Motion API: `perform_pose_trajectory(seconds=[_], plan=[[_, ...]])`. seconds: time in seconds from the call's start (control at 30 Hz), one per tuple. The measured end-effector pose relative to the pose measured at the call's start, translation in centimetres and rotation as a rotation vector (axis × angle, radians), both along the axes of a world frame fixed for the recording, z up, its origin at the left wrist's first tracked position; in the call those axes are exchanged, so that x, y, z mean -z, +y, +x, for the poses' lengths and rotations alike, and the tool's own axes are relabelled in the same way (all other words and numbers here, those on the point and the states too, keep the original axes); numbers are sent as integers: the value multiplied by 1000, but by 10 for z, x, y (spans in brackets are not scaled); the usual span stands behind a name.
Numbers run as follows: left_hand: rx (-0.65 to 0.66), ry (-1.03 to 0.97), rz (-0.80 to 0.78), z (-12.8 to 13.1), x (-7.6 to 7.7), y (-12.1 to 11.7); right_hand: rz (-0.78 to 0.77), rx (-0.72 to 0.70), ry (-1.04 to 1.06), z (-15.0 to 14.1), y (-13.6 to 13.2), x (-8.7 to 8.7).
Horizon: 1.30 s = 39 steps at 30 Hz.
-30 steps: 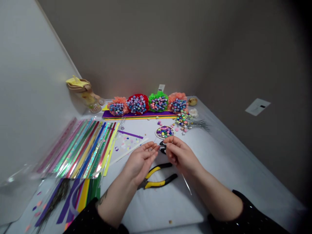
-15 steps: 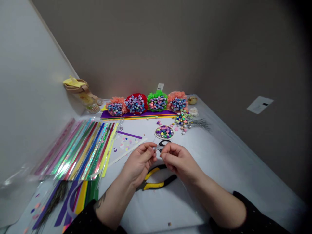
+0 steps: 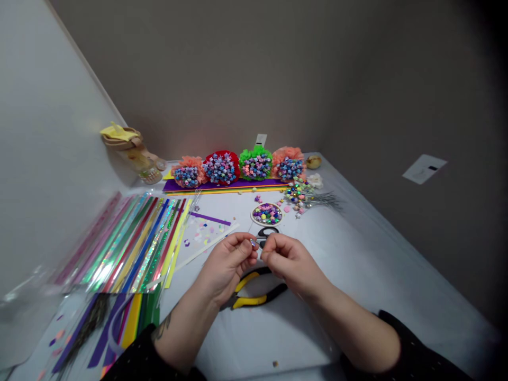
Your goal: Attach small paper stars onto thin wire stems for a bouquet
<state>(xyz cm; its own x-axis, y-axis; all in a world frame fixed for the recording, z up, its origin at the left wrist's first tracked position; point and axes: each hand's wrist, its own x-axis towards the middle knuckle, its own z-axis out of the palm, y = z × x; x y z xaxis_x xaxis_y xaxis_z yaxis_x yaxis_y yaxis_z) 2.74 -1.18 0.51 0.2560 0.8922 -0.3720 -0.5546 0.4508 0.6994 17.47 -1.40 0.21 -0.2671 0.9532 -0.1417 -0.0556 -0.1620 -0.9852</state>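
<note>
Between thumb and forefinger my left hand (image 3: 232, 259) pinches a small shiny paper star (image 3: 253, 243). Close on its right, my right hand (image 3: 293, 264) is closed in a pinch at what looks like a thin wire leading to the star; most of it is hidden by the fingers. Just beyond the fingertips lie scissors (image 3: 268, 231) with black handles, partly covered. Yellow-and-black pliers (image 3: 251, 302) rest on the table under my hands, their jaws behind my left wrist. An oval dish (image 3: 266, 225) of colourful paper stars sits farther back.
Glittery paper strips (image 3: 130, 243) in clear plastic cover the left side, with dark wires (image 3: 89, 325) below them. Several star bouquets (image 3: 221, 168) in crepe paper line the back. Wired stars (image 3: 296, 193) lie at back right. A bottle-like vessel (image 3: 141, 159) stands at back left.
The star in my left hand has turned slightly and tilted between the fingers. Both hands stay almost in place, still close together.
</note>
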Motion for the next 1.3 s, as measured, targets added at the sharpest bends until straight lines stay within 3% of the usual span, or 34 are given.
perform_pose_trajectory(seconds=[1.3], plan=[[-31,84,76,0,4,-2,28,9,-32,-1,1,-1]])
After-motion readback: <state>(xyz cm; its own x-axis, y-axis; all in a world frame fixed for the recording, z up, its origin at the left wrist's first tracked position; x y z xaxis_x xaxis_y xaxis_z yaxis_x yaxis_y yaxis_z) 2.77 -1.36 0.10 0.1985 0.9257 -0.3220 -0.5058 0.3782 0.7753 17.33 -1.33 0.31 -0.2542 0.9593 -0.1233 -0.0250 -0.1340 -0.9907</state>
